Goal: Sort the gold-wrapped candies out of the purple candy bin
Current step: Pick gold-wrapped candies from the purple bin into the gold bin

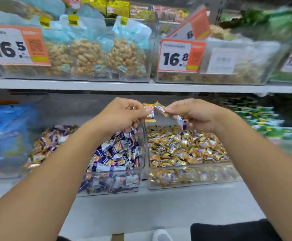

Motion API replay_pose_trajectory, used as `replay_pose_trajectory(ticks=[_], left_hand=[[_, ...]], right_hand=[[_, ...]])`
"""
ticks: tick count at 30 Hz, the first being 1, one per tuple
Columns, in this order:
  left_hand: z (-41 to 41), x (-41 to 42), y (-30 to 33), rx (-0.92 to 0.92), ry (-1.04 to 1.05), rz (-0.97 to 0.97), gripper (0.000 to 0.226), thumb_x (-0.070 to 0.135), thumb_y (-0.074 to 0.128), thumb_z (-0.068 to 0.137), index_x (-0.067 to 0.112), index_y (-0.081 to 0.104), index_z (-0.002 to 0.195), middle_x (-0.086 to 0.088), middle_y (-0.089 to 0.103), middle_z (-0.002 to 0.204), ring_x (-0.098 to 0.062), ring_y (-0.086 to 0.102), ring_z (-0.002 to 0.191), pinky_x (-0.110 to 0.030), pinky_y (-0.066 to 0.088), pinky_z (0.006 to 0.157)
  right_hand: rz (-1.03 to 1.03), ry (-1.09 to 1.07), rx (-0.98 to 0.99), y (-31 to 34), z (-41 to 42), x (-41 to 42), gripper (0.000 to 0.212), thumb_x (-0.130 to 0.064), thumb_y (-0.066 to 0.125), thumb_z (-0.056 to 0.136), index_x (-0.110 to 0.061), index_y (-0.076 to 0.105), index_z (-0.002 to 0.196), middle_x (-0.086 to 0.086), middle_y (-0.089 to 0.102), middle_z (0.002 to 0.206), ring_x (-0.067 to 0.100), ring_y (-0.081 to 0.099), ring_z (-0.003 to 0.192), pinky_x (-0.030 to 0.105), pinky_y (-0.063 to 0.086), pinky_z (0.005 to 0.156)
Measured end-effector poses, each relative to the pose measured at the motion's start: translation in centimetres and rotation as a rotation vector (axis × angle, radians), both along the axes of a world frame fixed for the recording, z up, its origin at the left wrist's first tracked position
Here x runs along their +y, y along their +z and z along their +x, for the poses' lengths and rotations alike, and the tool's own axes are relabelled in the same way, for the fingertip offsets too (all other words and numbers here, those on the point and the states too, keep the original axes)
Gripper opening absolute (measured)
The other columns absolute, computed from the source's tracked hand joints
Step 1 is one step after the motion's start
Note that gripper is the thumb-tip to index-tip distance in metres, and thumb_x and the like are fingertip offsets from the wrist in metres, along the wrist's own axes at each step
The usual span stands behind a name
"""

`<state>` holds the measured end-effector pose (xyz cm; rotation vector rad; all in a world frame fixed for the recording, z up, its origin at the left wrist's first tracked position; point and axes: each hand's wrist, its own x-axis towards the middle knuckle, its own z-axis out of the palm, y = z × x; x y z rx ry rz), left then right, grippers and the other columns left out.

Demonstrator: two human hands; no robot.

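Shop shelves hold two bins. Both hands' fingers pinch gold candies point(149, 113) above the purple bin point(138, 164). Candies look light and slippery; hold wrapper ends.

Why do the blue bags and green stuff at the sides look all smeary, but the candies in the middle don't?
Head view: the edges smear with blur, so the blue bags and green packs lose detail; the middle stays sharper, showing the left hand, right hand and gold candy bin; its clear front glares slightly.
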<state>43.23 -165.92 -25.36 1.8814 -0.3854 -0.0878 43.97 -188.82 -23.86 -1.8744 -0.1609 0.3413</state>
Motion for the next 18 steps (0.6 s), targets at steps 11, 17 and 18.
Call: replay_pose_trajectory(ticks=[11,17,18], left_hand=[[3.5,1.1,-1.7,0.035,0.434,0.053,0.031,0.031,0.067,0.093,0.003,0.068,0.079,0.0,0.059,0.057,-0.005,0.042,0.034,-0.019,0.033,0.035],[2.5,6.8,-2.9,0.088,0.511,-0.05,0.029,0.034,0.073,0.088,0.011,0.067,0.072,-0.01,0.064,0.071,-0.018,0.044,0.05,-0.032,0.039,0.052],[2.1,7.2,-2.5,0.066,0.492,-0.065,0.028,0.035,0.074,0.087,0.012,0.067,0.073,-0.008,0.065,0.072,-0.018,0.045,0.051,-0.03,0.039,0.05]], right_hand=[[0.118,0.015,-0.103,-0.6,0.0,1.8,0.01,-0.021,0.077,0.086,-0.011,0.077,0.09,-0.001,0.068,0.071,0.013,0.061,0.055,0.022,0.053,0.05],[-0.059,0.05,-0.141,0.2,1.6,6.7,0.012,-0.022,0.08,0.084,-0.012,0.078,0.09,0.003,0.076,0.082,0.012,0.064,0.054,0.019,0.044,0.041],[-0.081,0.067,-0.132,0.4,1.8,6.7,0.013,-0.024,0.079,0.084,-0.012,0.078,0.09,0.002,0.076,0.082,0.01,0.059,0.052,0.018,0.042,0.041]])
